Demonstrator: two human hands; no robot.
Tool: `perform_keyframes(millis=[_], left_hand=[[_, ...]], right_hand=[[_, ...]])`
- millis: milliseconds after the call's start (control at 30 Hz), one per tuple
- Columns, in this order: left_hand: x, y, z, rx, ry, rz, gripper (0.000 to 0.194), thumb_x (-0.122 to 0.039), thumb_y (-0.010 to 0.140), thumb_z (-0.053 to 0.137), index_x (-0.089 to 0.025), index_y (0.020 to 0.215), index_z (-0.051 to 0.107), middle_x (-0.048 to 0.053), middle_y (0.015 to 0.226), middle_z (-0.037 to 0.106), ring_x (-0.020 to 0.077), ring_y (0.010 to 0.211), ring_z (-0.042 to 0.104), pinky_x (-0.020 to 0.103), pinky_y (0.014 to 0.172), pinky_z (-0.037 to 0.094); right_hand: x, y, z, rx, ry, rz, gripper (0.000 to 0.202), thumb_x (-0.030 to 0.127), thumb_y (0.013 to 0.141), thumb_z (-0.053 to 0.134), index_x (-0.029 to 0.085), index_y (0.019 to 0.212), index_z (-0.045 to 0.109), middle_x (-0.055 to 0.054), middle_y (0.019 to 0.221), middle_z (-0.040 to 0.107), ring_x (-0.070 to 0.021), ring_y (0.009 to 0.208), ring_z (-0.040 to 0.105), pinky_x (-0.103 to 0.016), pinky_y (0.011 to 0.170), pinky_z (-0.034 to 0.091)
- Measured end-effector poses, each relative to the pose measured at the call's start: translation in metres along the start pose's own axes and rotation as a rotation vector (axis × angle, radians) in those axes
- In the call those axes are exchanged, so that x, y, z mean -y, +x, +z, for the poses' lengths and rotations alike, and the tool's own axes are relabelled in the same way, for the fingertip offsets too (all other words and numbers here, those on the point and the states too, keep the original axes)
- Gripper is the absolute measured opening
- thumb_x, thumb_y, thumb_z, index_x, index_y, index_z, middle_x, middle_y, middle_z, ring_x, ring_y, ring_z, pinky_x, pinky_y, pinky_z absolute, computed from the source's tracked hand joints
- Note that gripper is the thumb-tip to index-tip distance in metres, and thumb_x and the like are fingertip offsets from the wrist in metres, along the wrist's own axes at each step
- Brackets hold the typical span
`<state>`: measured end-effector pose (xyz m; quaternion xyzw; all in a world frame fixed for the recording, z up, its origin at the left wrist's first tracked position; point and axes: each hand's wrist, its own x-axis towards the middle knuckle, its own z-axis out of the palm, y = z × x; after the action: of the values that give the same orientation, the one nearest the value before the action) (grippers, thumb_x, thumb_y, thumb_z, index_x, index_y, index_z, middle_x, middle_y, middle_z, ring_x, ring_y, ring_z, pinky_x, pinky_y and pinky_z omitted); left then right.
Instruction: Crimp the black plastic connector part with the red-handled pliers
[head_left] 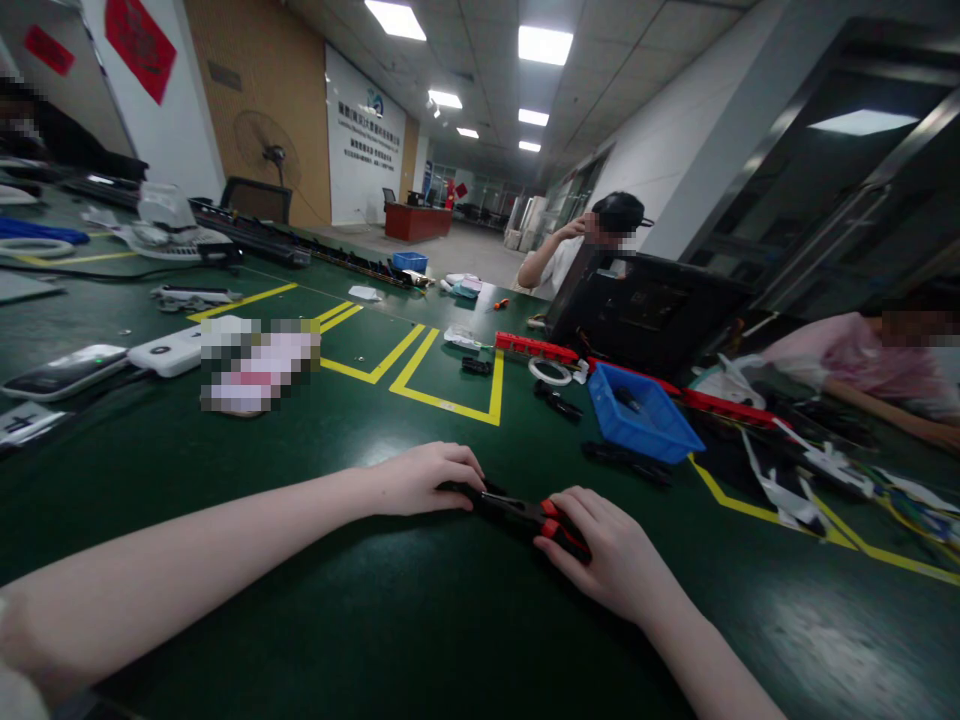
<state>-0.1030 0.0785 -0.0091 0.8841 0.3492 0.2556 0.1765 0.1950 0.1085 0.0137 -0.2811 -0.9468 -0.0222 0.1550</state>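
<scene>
My right hand (600, 545) is closed round the red and black handles of a pair of pliers (517, 510), whose dark jaws point left. On the left, my left hand (435, 478) has its fingers bent round a small black piece (461, 492) at the tip of the pliers. The fingers partly hide that piece, and I cannot make out its shape. Both hands are low over the dark green table (337, 610).
A blue tray (645, 415) lies beyond my right hand, near black cables (626, 463) and a red strip (536, 347). White devices (187, 345) and a blurred phone (262, 370) lie left. Two people sit across and right, by a large black case (645, 310).
</scene>
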Motion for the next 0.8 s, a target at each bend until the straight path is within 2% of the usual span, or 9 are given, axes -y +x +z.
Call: perform_keyframes(millis=[300, 567, 800], left_hand=[[0.000, 0.000, 0.001, -0.007, 0.010, 0.005, 0.022, -0.019, 0.089, 0.066, -0.020, 0.111, 0.066, 0.007, 0.117, 0.062, 0.0212, 0.105, 0.062, 0.033, 0.090, 0.049], [0.000, 0.000, 0.002, -0.013, -0.005, 0.008, 0.021, -0.019, 0.089, 0.066, -0.019, 0.111, 0.066, 0.007, 0.117, 0.062, 0.0211, 0.105, 0.062, 0.033, 0.090, 0.049], [0.000, 0.000, 0.001, -0.002, 0.001, 0.013, 0.022, -0.019, 0.089, 0.067, -0.019, 0.110, 0.066, 0.007, 0.118, 0.062, 0.0212, 0.105, 0.061, 0.034, 0.091, 0.048]], right_hand=[[0.007, 0.002, 0.000, -0.043, -0.020, -0.007, 0.027, 0.039, 0.087, 0.058, 0.019, 0.105, 0.060, -0.010, 0.098, 0.066, -0.0217, 0.083, 0.065, -0.035, 0.072, 0.055], [0.010, 0.002, 0.003, -0.027, -0.027, -0.001, 0.028, 0.040, 0.089, 0.055, 0.017, 0.105, 0.060, -0.011, 0.098, 0.066, -0.0228, 0.085, 0.064, -0.036, 0.073, 0.054], [0.005, 0.002, -0.002, -0.008, -0.014, -0.021, 0.026, 0.038, 0.087, 0.058, 0.019, 0.105, 0.060, -0.010, 0.099, 0.066, -0.0225, 0.084, 0.064, -0.037, 0.073, 0.055]])
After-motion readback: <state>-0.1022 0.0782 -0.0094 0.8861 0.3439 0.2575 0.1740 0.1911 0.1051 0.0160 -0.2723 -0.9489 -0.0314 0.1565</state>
